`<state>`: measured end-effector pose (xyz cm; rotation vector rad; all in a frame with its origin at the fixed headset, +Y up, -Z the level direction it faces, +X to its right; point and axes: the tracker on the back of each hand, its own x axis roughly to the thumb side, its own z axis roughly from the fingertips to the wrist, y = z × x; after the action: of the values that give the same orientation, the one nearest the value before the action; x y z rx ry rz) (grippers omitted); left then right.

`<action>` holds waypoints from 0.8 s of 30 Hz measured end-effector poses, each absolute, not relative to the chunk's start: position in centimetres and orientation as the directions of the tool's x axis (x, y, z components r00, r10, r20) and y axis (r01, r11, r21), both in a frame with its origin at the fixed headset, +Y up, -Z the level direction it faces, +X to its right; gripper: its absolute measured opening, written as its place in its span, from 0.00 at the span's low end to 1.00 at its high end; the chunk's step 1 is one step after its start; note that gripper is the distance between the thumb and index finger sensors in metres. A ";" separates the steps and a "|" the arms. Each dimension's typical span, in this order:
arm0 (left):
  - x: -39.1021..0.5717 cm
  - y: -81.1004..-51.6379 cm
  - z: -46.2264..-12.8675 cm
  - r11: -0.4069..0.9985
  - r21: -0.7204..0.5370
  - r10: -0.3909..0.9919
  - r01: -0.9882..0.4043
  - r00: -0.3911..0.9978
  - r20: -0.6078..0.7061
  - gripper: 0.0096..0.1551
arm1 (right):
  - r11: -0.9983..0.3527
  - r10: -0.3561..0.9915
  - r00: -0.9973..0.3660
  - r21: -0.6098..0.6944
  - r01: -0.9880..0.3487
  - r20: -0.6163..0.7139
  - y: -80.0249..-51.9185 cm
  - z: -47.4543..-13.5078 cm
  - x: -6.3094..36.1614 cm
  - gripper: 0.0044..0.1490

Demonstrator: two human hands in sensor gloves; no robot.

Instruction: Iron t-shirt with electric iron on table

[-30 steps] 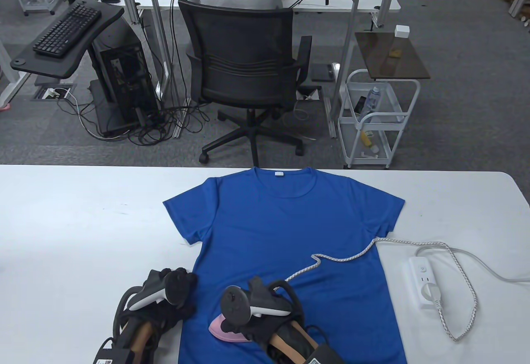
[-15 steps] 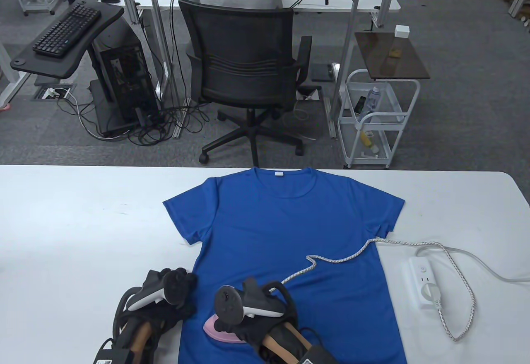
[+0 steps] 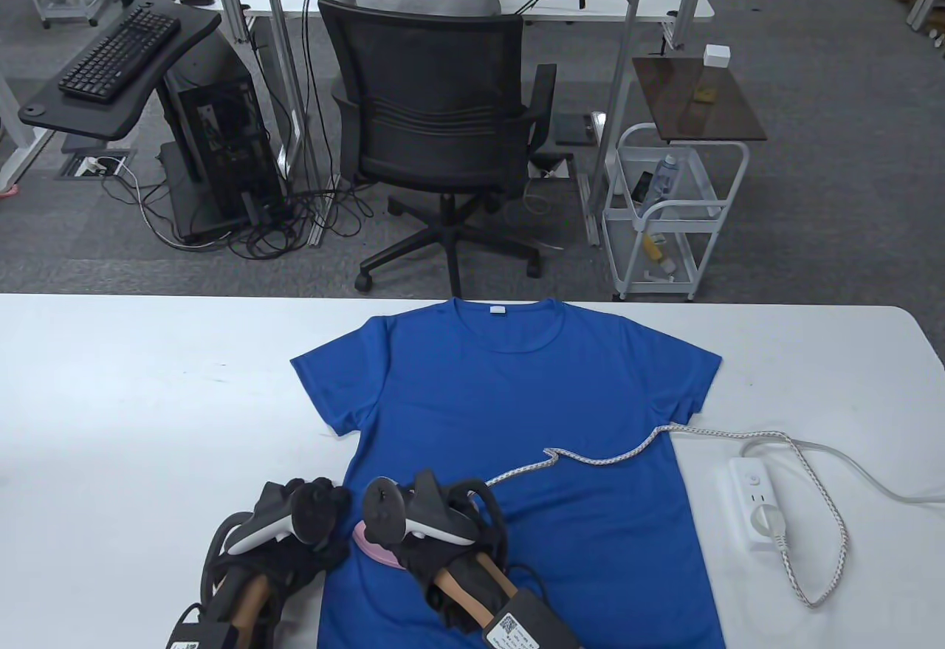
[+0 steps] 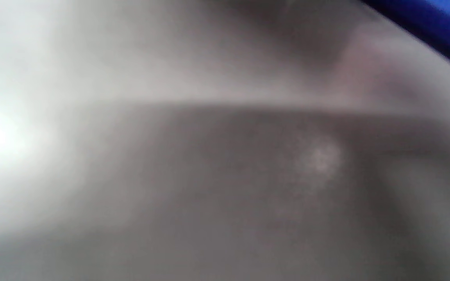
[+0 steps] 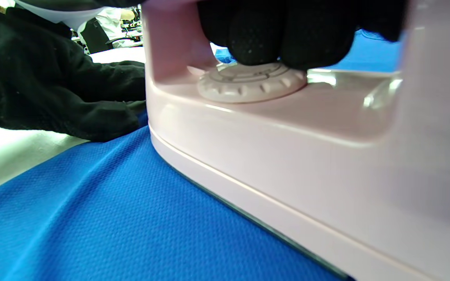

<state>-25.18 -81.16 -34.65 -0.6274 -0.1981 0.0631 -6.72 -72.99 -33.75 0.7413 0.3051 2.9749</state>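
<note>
Left hand (image 3: 314, 523) is rested flat at the near-left hem of the blue t-shirt (image 3: 509, 413), fingers together. Just right, the pink iron (image 3: 373, 547) is gripped by the right hand (image 3: 435, 531), fingers (image 5: 287, 35) curled round its handle. Power strip (image 3: 757, 505) lies far right.

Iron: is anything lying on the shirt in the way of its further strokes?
Yes. The iron's own cord trails across the shirt to the right of the iron. The left hand rests at the shirt's left edge.

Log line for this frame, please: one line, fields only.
stage: ironing | right hand: grips pink iron, soleplate on blue t-shirt near its left edge | left hand: rests at that edge
</note>
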 end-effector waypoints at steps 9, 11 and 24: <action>-25.2 -81.2 -34.6 0.804 -0.595 0.127 -0.005 0.978 0.163 0.46 | -0.954 0.131 -0.816 0.297 0.052 0.563 -72.6 -32.3 -7.2 0.44; -25.2 -81.2 -34.6 0.804 -0.594 0.124 -0.002 0.978 0.165 0.47 | -0.945 0.141 -0.789 0.320 0.074 0.599 -72.5 -31.8 -7.4 0.44; -25.7 -81.3 -34.7 0.797 -0.601 0.182 -0.055 0.971 0.153 0.46 | -0.888 0.177 -0.661 0.408 0.213 0.729 -72.4 -30.2 -8.6 0.46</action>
<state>-25.71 -81.32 -34.70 -0.6369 -0.2082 0.1284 -8.56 -72.37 -30.15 1.3016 0.7486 2.7830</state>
